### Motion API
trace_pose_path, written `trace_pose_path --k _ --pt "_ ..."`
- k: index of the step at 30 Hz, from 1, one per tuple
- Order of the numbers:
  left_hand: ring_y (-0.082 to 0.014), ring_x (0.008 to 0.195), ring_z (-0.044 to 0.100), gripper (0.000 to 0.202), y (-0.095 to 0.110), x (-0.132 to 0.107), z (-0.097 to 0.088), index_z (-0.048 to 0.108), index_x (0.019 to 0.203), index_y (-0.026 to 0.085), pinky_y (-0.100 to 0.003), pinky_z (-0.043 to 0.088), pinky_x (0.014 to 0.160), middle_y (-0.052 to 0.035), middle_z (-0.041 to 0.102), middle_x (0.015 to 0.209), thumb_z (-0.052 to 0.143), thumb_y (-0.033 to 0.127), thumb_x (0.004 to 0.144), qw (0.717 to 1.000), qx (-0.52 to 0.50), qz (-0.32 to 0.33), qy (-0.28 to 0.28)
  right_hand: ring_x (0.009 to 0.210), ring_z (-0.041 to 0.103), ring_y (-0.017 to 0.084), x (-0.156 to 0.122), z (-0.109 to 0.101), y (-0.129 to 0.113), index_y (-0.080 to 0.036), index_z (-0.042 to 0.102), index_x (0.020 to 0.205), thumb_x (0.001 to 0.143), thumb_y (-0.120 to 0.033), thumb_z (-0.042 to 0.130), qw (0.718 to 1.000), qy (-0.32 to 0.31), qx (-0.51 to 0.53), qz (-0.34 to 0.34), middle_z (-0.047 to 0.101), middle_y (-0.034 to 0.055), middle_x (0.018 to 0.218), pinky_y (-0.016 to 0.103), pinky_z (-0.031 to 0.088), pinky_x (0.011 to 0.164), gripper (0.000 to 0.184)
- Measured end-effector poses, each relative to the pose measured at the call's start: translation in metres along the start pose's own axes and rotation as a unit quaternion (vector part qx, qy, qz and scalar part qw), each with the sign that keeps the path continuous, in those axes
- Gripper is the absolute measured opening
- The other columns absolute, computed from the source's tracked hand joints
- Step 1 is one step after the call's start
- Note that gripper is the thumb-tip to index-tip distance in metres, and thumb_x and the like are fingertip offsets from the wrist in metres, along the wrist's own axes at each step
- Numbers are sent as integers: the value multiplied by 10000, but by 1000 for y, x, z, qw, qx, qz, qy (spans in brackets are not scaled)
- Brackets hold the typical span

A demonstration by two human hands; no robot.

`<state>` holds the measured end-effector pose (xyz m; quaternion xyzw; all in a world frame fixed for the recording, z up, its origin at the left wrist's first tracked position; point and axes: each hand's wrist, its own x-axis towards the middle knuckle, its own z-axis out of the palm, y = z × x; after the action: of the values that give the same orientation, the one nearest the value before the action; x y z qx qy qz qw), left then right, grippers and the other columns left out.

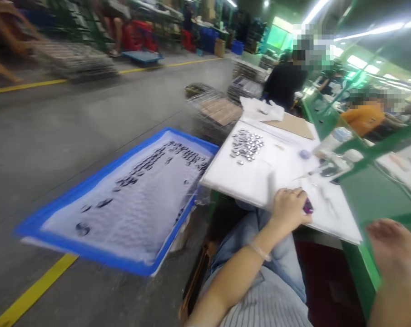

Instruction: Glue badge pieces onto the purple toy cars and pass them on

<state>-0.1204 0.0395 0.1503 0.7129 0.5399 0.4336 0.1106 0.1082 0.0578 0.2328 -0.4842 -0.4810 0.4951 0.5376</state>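
My left hand (289,206) rests at the near edge of the white work board (222,175), its fingers curled round a small, shiny purple object (308,206) whose kind I cannot make out. On the board beyond it lies a cluster of small, shiny metal pieces (246,144). At the far right, over the green bench frame, my right hand (392,240) is smeared by motion, and its fingers do not show clearly. Thin tools, blurred, lie on the board between my two hands.
Left of the board, a blue-rimmed tray (118,268) lined with white holds rows of dark pieces. A cardboard sheet (290,125), a purple lump (304,154) and a clear bottle (338,136) are on or beside the board. Co-workers sit beyond. Wire racks (215,106) stand behind.
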Motion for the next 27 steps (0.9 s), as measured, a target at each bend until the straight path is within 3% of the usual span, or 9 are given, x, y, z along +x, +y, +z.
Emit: trace_pose_path --k 2,4,9,13,19,23,27 --pt "-262 1022 664 420 0 -1 -3 642 1085 176 -429 443 970 -79 671 1265 764 344 720 1000 -3 -3 -4 643 547 200 20 -13 13 -281 664 609 554 -384 812 992 88 -60 -66 611 22 657 401 451 641 189" --pt "-265 1069 658 441 0 -2 -5 631 1127 192 -450 437 1008 -70 641 1334 767 291 720 1000 -1 -7 -6 676 569 213 43 -15 25 -246 683 658 574 -392 749 977 138 -135 -95 640 38 697 411 460 686 181" --pt "-289 1135 646 572 0 -6 -5 592 1223 212 -478 470 986 -83 640 1347 828 337 717 999 26 -15 -21 771 624 257 103 1 54 -184 731 749 659 -350 662 931 125 -332 -81 708 98 805 416 462 787 201" --pt "-280 1125 662 568 -3 -8 -4 598 1229 250 -451 479 972 -70 658 1330 838 347 723 998 70 -6 -2 789 632 280 127 8 72 -175 747 745 671 -294 679 895 107 -428 -73 722 118 867 418 445 804 155" --pt "-289 1164 654 539 -8 -7 -12 596 1232 255 -453 489 951 -62 655 1337 813 309 742 993 116 14 -31 947 619 307 114 -7 65 -192 737 746 748 -265 638 878 151 -448 -76 703 95 830 398 416 860 123" --pt "-293 1197 637 453 -15 -4 -12 629 1194 235 -454 492 1006 -78 666 1312 762 349 777 994 94 31 -44 823 599 207 97 -31 57 -180 647 845 886 -235 452 899 194 -384 -81 649 47 806 306 431 746 207" --pt "-298 1205 627 429 -21 -3 -12 649 1178 237 -455 480 1056 -72 667 1299 732 380 781 996 83 18 -36 689 532 153 66 -61 67 -193 545 840 961 -216 261 923 211 -316 -65 556 12 741 249 392 619 310"
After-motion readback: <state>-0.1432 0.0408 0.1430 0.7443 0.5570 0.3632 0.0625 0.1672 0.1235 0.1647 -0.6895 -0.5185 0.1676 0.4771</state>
